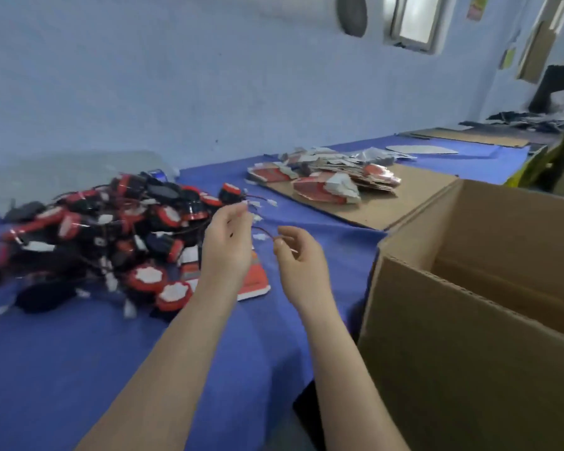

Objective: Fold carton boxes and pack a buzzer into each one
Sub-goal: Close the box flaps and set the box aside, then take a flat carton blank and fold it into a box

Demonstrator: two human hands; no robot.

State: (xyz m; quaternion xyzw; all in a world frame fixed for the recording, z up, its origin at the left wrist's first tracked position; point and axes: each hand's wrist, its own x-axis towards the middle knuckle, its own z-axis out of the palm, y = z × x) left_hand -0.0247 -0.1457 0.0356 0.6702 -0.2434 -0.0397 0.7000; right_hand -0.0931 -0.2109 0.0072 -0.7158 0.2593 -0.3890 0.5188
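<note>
A heap of red-and-black buzzers (pixel 111 236) with thin wires lies on the blue table cover (pixel 79 369) at the left. My left hand (pixel 228 242) is raised beside the heap, fingertips pinching a thin buzzer wire (pixel 262 231). My right hand (pixel 298 258) pinches the red end of that wire a little to the right. One buzzer (pixel 230 192) sits just behind my left fingers; whether it hangs from the wire is unclear. A flat orange carton (pixel 256 283) lies under my left wrist. Several flat cartons (pixel 326 182) are piled on a cardboard sheet (pixel 388 209) farther back.
A big open brown shipping box (pixel 469 353) stands at the right, against the table edge. Small white paper scraps (pixel 259 236) lie between my hands. More cardboard and clutter (pixel 469 138) sit at the far end of the table, along the blue wall.
</note>
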